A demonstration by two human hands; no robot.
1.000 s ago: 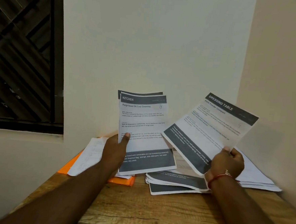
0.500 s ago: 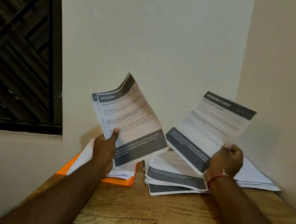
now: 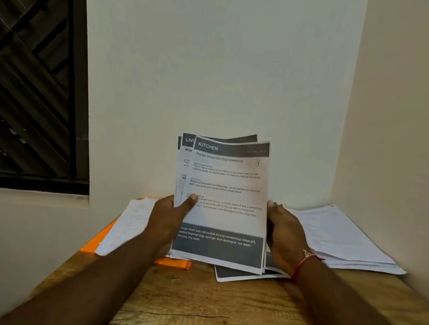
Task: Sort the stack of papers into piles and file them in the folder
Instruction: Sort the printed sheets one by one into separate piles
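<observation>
I hold a small upright stack of printed sheets (image 3: 228, 188) over the wooden table (image 3: 211, 306); the top sheet is headed KITCHEN, and a sheet starting LIV peeks out behind it. My left hand (image 3: 171, 220) grips the stack's left edge, thumb across the front. My right hand (image 3: 283, 233) holds the right edge, its fingers behind the paper. An orange folder (image 3: 173, 262) lies flat at the back left with white sheets (image 3: 128, 224) on it. A pile of dark-banded sheets (image 3: 238, 275) lies under the held stack, mostly hidden.
A thicker pile of white papers (image 3: 335, 236) lies at the back right against the side wall (image 3: 399, 150). The table sits in a corner, with the back wall (image 3: 214, 73) close behind it. A dark window (image 3: 31, 73) is at the left.
The DRESSING TABLE sheet that my right hand held up is gone from it. That hand has moved left to the stack's right edge. The stack has swung back upright and to the centre.
</observation>
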